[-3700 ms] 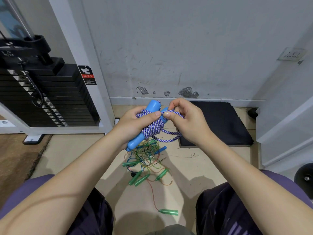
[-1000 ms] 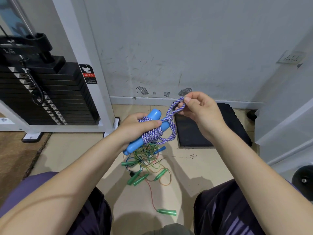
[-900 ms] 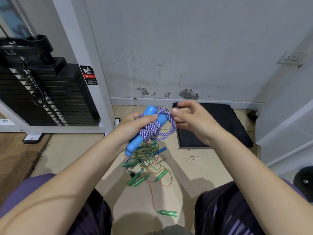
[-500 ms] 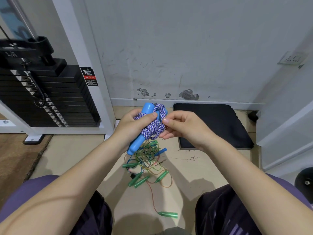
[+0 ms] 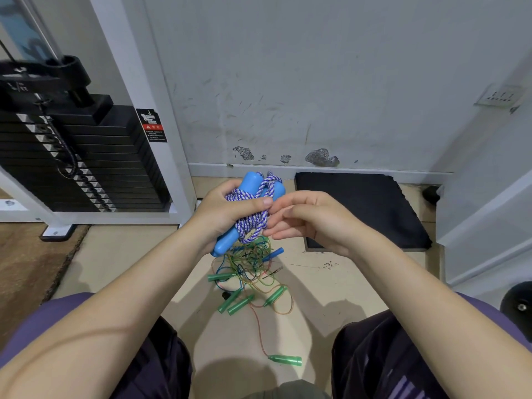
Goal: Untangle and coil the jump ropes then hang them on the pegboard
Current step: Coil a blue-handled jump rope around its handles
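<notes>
Rope bundle [image 5: 250, 214] in left hand [image 5: 227, 214].

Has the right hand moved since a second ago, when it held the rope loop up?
Yes. The right hand has dropped from the baseboard line and come in beside the braided rope bundle in the left hand.

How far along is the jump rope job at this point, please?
Done: the purple-white rope is wound around its blue handles. In hand: left hand grips that bundle, right hand at its wraps. Left: the tangled pile on the floor; nothing hung, no pegboard visible.
</notes>
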Tool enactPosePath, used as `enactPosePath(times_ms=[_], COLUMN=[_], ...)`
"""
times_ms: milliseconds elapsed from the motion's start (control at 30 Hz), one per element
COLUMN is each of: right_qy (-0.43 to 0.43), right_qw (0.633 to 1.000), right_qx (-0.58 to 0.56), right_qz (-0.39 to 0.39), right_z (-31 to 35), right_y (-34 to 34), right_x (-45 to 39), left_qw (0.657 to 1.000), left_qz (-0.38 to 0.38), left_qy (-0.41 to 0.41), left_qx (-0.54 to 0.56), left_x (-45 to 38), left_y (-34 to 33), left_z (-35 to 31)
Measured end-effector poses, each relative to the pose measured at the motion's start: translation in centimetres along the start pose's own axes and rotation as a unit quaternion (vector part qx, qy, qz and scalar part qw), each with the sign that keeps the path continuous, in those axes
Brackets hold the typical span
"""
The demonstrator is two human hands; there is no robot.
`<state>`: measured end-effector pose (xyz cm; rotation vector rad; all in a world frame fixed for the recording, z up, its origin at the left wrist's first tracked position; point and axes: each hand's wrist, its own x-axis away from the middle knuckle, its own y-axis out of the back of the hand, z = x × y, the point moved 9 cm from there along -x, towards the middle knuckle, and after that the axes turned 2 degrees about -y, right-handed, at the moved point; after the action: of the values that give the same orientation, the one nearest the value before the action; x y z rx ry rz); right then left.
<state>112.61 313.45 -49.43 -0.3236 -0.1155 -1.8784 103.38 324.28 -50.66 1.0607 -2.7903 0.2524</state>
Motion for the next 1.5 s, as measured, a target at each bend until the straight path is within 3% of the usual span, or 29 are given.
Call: enactPosePath(times_ms=[167,267,333,467,600,733,900,1000,1133,1300,1500], right_qy=[-0.024,-0.071,-0.047,0.011,0.101,0.161,0.191,0.185,0.112,0.024,-0.020], right_qw=[0.986,0.990,0.994,0.990,0.966,0.943,0.911,0.915,0.955,0.983,0.969], right_qx=[0.033,0.058,0.047,-0.006,0.080,0.134,0.049,0.028,-0.033,0.086,0.178], right_qz=[-0.160,-0.107,-0.089,-0.138,-0.222,-0.258,-0.363,-0.357,-0.271,-0.160,-0.168], right_z=[0.8,-0.7,-0.8,0.0,2.1,4.1,6.1,5.5,3.0,0.6,-0.5], right_y=[4.2,3.4,2.9,4.1,4.9,4.7,9.3,9.5,7.6,5.1,5.1], right_x=[0.0,-0.5,-0.6,-0.6,0.1,0.7,3.0,2.6,0.7,-0.5,-0.7], left_qw=[0.997,0.994,0.990,0.988,0.991,0.991,0.989,0.990,0.989,0.991,0.965], left_qz=[0.054,0.081,0.100,0.108,0.081,0.056,0.066,0.075,0.065,0.048,0.042], left_qy=[-0.008,-0.016,-0.013,0.008,0.040,0.068,0.088,0.071,0.039,0.020,-0.062], left_qx=[-0.060,-0.075,-0.097,-0.110,-0.103,-0.096,-0.096,-0.093,-0.124,-0.126,-0.252], left_x=[0.1,0.4,0.5,0.7,0.2,-0.2,0.0,0.1,0.4,0.3,0.3], left_y=[-1.1,-1.8,-2.2,-2.6,-2.3,-1.6,-1.8,-2.0,-1.9,-1.3,-1.6], left_z=[0.0,-0.2,0.0,0.9,1.6,2.2,2.5,2.1,1.8,1.2,0.1])
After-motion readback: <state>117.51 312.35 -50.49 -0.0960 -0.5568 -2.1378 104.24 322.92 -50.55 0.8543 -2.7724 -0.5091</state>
